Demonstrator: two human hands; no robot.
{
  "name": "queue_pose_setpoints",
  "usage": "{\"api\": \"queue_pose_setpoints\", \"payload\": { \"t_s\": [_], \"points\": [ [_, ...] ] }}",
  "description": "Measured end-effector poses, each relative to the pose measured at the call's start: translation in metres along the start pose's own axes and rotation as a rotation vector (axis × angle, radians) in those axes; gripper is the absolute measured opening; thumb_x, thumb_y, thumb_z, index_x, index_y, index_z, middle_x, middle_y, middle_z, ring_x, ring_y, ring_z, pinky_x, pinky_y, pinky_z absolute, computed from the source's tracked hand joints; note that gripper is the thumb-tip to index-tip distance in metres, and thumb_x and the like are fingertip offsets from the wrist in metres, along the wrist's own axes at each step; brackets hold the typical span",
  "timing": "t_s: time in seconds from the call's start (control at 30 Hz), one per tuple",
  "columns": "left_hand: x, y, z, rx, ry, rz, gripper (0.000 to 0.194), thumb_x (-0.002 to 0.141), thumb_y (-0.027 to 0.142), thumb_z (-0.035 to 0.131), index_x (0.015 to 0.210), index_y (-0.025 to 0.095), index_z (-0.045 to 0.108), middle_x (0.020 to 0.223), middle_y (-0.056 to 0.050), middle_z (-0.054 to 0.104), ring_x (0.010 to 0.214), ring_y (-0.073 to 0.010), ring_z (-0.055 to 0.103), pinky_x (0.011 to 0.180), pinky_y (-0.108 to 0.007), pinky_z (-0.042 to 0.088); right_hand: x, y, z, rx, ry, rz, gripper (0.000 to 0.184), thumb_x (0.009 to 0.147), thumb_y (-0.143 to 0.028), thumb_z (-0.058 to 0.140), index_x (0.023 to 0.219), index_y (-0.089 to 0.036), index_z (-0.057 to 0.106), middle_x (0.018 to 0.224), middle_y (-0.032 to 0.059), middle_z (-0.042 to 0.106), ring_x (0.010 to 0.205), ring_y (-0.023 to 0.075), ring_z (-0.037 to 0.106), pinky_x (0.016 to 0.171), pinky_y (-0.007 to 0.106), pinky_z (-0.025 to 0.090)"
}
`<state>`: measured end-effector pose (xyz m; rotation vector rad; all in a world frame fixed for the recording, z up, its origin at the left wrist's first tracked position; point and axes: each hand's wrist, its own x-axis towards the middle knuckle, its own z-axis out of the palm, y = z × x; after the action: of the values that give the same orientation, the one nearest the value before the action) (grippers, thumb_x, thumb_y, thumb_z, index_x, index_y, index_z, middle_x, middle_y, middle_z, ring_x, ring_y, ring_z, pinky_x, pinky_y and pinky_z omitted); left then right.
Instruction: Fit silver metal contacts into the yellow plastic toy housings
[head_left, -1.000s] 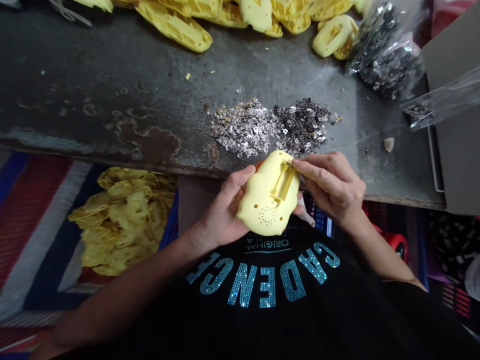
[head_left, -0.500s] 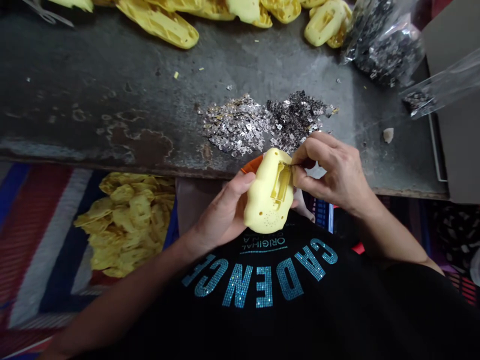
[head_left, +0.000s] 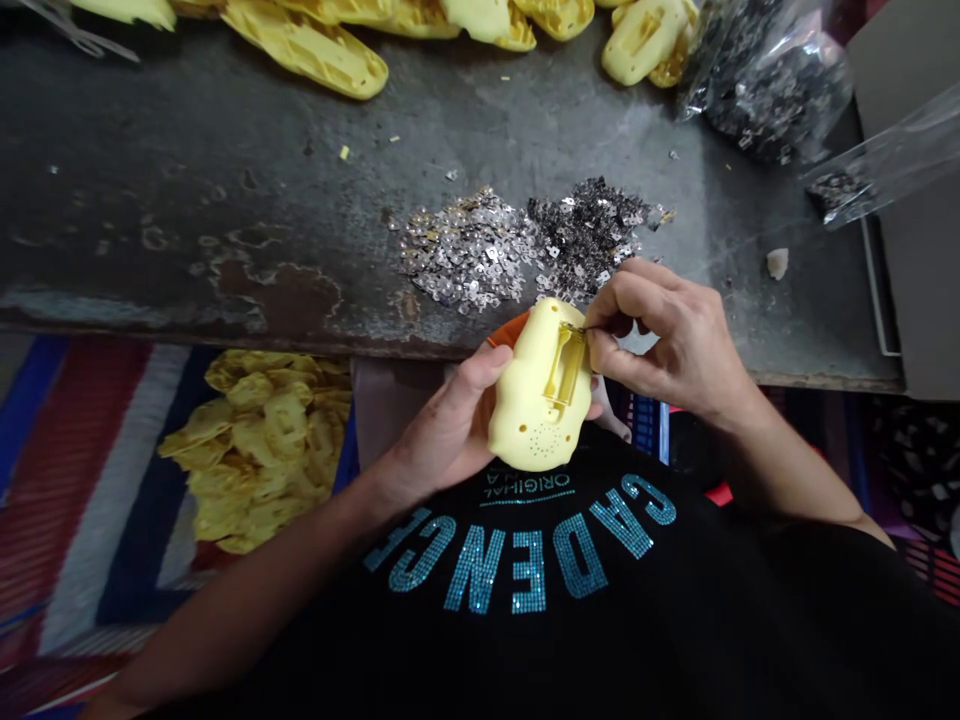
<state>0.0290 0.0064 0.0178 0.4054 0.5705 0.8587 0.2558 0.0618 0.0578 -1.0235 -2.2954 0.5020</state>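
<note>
My left hand (head_left: 454, 425) is wrapped round a pale yellow plastic shell (head_left: 517, 400), thumb on its near face. The shell has a recessed battery compartment (head_left: 566, 370), screw holes and a cluster of tiny speaker holes. With thumb and forefinger pinched, my right hand (head_left: 660, 340) holds a small metal contact plate (head_left: 587, 328) at the upper end of that compartment. The fingertips cover most of the plate. Just beyond the shell lie a pile of silvery metal plates (head_left: 472, 245) and a pile of darker metal plates (head_left: 589, 230), side by side on the grey worktable (head_left: 247, 130).
More yellow shells (head_left: 307, 50) line the table's far side. Clear bags of metal parts (head_left: 780, 90) stand at the back right, by a pale panel (head_left: 915, 290). Below the table edge, at left, is a heap of yellow shells (head_left: 262, 440). A whitish lump (head_left: 778, 263) lies at right.
The shell has tilted slightly in my left hand, showing more of the compartment's inside. My right fingers stay pinched at its upper end. The whole view has shifted a little.
</note>
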Motion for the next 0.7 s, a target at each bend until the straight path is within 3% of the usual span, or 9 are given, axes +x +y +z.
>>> {"api": "queue_pose_setpoints", "payload": {
  "t_s": [0.2,0.37,0.53,0.63,0.7],
  "points": [
    [0.001,-0.003,-0.005,-0.038,-0.006,-0.004,0.063,0.099,0.056,0.076,0.153,0.022,0.069,0.133,-0.013,0.084,0.123,-0.0384,0.081,0.104,-0.050,0.067,-0.002,0.002,-0.004,0.016,-0.007,-0.004,0.009,0.101,-0.025,0.069,0.097,-0.019,0.073,0.087,-0.0009,0.068,0.074,0.0107,0.061,0.065,0.026,0.047],
    [0.002,-0.001,-0.006,-0.045,-0.019,-0.015,0.061,0.099,0.055,0.073,0.147,0.016,0.069,0.128,-0.016,0.085,0.117,-0.0384,0.082,0.090,-0.044,0.069,-0.010,0.002,-0.002,0.013,0.164,-0.076,0.006,0.106,-0.019,0.071,0.107,-0.020,0.077,0.094,0.0013,0.076,0.077,0.0110,0.067,0.068,0.026,0.054],
    [0.002,0.001,-0.003,-0.026,0.014,-0.005,0.059,0.098,0.056,0.076,0.137,0.012,0.073,0.120,-0.013,0.086,0.110,-0.0315,0.081,0.095,-0.038,0.067,-0.019,0.008,0.016,-0.185,0.273,-0.232,0.013,0.106,-0.016,0.071,0.115,-0.024,0.077,0.104,0.0039,0.079,0.088,0.0164,0.073,0.074,0.032,0.059],
    [0.001,0.000,-0.004,-0.028,0.012,0.021,0.059,0.099,0.058,0.075,0.139,0.014,0.073,0.118,-0.013,0.085,0.109,-0.0319,0.082,0.094,-0.041,0.069,-0.023,0.010,0.026,-0.239,0.283,-0.311,0.017,0.107,-0.019,0.071,0.122,-0.023,0.077,0.106,0.0058,0.079,0.084,0.0177,0.072,0.070,0.034,0.058],
    [0.000,-0.002,-0.005,-0.032,-0.002,0.038,0.059,0.099,0.058,0.075,0.140,0.016,0.072,0.124,-0.013,0.085,0.115,-0.0349,0.081,0.097,-0.046,0.069,-0.023,0.009,0.027,-0.166,0.267,-0.288,0.018,0.107,-0.019,0.071,0.123,-0.022,0.077,0.107,0.0061,0.079,0.088,0.0175,0.073,0.073,0.033,0.060]
  ]
}}
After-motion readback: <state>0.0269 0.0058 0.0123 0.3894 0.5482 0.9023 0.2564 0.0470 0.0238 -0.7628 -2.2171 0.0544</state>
